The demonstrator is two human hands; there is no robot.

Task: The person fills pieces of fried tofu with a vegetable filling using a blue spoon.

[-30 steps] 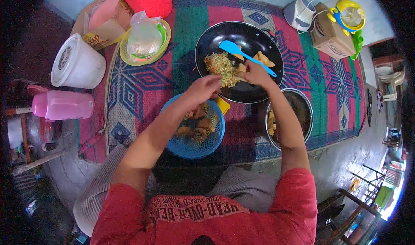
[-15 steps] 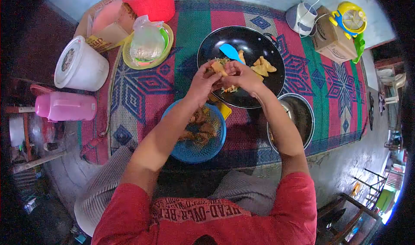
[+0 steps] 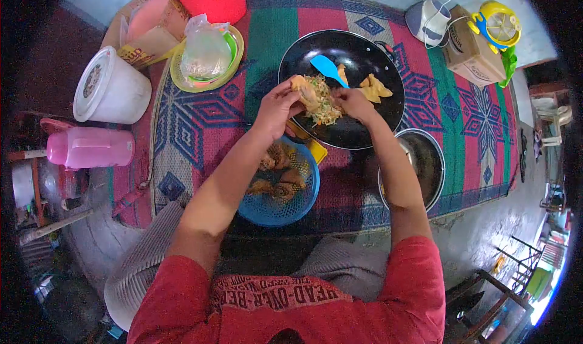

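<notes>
Above the near left rim of the black wok point(image 3: 316, 40), my left hand point(image 3: 278, 108) is closed on a golden piece of fried tofu point(image 3: 298, 83), pinched between thumb and fingers. My right hand point(image 3: 357, 106) reaches in from the right, its fingers pressed together at the edge of a heap of shredded vegetables point(image 3: 326, 104). Exactly how much it grips is hard to see. A blue spatula point(image 3: 328, 69) lies in the wok behind the heap. More folded tofu pieces point(image 3: 375, 89) rest on the wok's right side.
A blue basket point(image 3: 314, 192) of brown fried pieces stands at the near left, a metal pot point(image 3: 438, 180) at the near right. Farther left are a yellow basket point(image 3: 177, 77), a white bucket point(image 3: 124, 95) and a pink thermos point(image 3: 100, 148). A cardboard box point(image 3: 473, 55) sits at the far right.
My hands were together over the wok around the tofu; now they are apart. The right hand has moved right and down to the vegetables, while the left keeps the tofu.
</notes>
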